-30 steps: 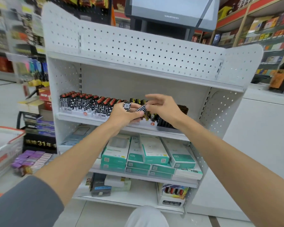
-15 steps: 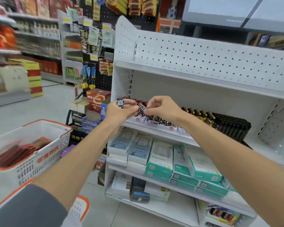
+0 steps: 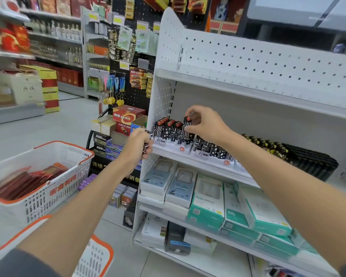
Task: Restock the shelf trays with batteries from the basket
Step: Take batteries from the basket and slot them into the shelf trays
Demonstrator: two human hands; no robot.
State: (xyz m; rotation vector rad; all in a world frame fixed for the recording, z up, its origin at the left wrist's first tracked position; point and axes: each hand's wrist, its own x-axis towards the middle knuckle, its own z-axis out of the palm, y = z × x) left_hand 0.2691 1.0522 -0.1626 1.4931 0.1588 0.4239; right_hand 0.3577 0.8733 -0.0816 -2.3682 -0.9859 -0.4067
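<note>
1. The right hand (image 3: pixel 205 124) pinches one red-capped, black-and-white patterned battery (image 3: pixel 186 127) by its top. The battery is upright at the right end of the row in the left tray (image 3: pixel 169 147).
2. This left tray sits directly under the right hand's fingers and holds a row of matching upright batteries.
3. The left hand (image 3: pixel 137 148), just beside the tray's front left corner, is curled round a few loose batteries (image 3: pixel 147 144).
4. A second tray (image 3: pixel 214 159), under the right wrist, holds more patterned batteries.
5. The basket (image 3: pixel 48 176), well left of the left forearm, holds flat red packets (image 3: pixel 28 181); whether any batteries lie in it cannot be told.
6. Below both hands, grey and teal boxes (image 3: pixel 208 198) are stacked on the next shelf.
</note>
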